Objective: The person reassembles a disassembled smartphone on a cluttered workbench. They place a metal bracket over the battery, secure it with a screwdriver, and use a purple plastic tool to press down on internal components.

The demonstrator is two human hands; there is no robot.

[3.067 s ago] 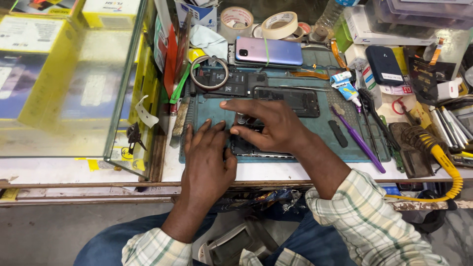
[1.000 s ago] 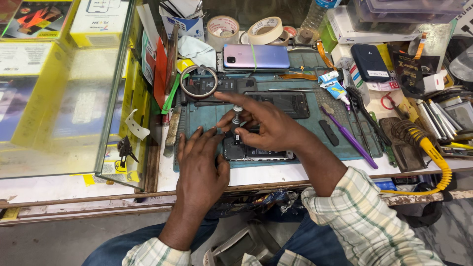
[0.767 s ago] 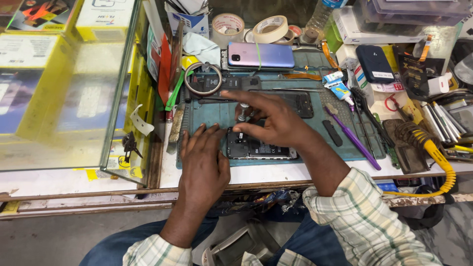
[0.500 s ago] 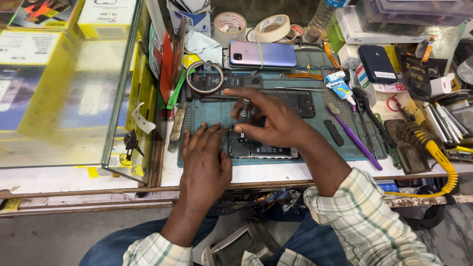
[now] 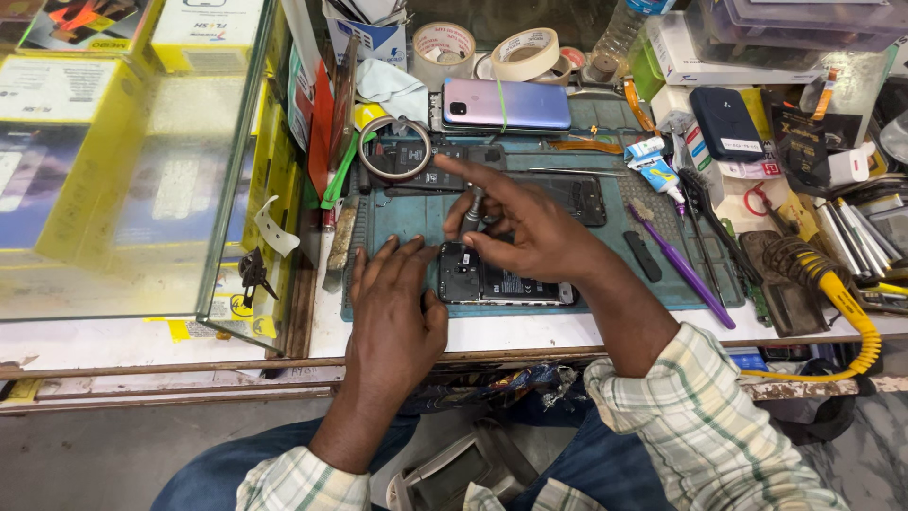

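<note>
Opened phone [image 5: 501, 279], its back cover off and inner parts showing, lies on the green mat [image 5: 397, 218] at the front edge of the desk [image 5: 397, 333]. Right hand [image 5: 530, 232] is closed on a small screwdriver [image 5: 470, 213], held upright with the tip at the top corner of the phone and the index finger stretched out. Left hand [image 5: 392, 303] rests flat, fingers spread and holding nothing, touching the left end of the phone. I judge the work is at the screws; the cover is already off, the rest remains. Farther away lie a purple phone [image 5: 506, 102], tape rolls [image 5: 525, 52] and a purple-handled tool [image 5: 681, 270].
</note>
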